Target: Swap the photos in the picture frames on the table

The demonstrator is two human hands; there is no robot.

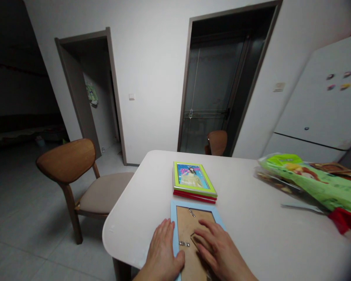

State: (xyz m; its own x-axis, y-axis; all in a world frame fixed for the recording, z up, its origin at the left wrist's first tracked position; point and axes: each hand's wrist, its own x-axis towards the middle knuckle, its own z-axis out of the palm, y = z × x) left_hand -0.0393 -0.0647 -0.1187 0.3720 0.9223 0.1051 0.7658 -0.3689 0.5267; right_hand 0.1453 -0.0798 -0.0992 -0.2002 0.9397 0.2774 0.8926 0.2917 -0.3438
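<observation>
A light blue picture frame [173,212] lies face down on the table in front of me, its brown backing board [190,224] and metal fittings facing up. My left hand [163,249] rests flat along the frame's left edge, fingers stretched out and the thumb over the backing. Over the right part of the board is my right hand [216,246], its fingers apart and slightly bent, with fingertips at the board near the stand flap. Just beyond lies a stack of frames, a lime green picture frame [206,181] on top of red-edged frames [193,195].
On the white table's [245,230] right side lie a green plastic bag [318,175], a thin pale tool [302,207] and something red [345,222]. A wooden chair [67,162] stands left of the table, another chair [217,142] behind it. A white fridge [318,101] stands at the right.
</observation>
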